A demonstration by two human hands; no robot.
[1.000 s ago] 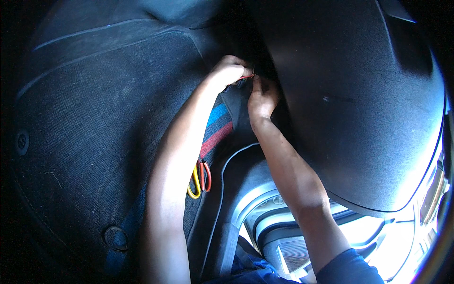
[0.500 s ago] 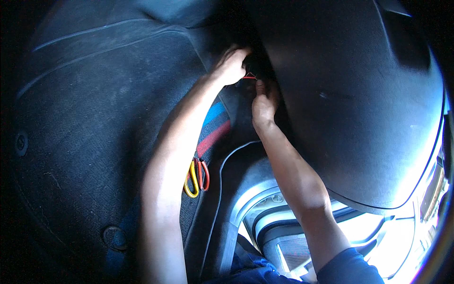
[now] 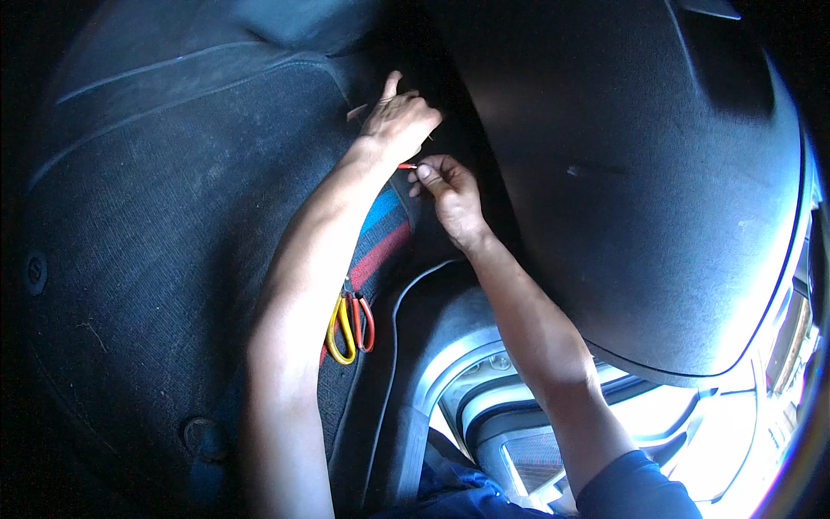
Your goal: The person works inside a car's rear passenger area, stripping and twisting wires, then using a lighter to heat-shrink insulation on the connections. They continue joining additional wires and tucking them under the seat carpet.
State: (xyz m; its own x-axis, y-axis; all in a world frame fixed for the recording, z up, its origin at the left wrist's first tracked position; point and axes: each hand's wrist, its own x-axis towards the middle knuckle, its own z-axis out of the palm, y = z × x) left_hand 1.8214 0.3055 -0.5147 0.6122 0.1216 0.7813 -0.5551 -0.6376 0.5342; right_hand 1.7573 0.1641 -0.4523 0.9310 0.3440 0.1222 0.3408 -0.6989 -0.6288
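A thin red wire (image 3: 406, 166) shows just below my left wrist. The thumb and fingers of my right hand (image 3: 451, 195) pinch its bare-looking end. My left hand (image 3: 401, 121) is just above, back turned up, one finger stretched out and the rest curled in. What those curled fingers hold is hidden from view. Below the hands, partly behind my left forearm, lie tools with yellow handles (image 3: 343, 333) and red handles (image 3: 367, 324). They rest by a cloth with blue and red stripes (image 3: 380, 255).
Dark carpet (image 3: 164, 225) covers the left side, with a round fitting (image 3: 207, 437) low on it. A large dark dashboard panel (image 3: 622, 190) bulges close on the right. A door sill (image 3: 450, 320) curves below the hands, with bright light from the doorway at lower right.
Both hands have come left and toward me out of the dark recess. The right hand has turned and now pinches the wire end; a left finger has straightened upward.
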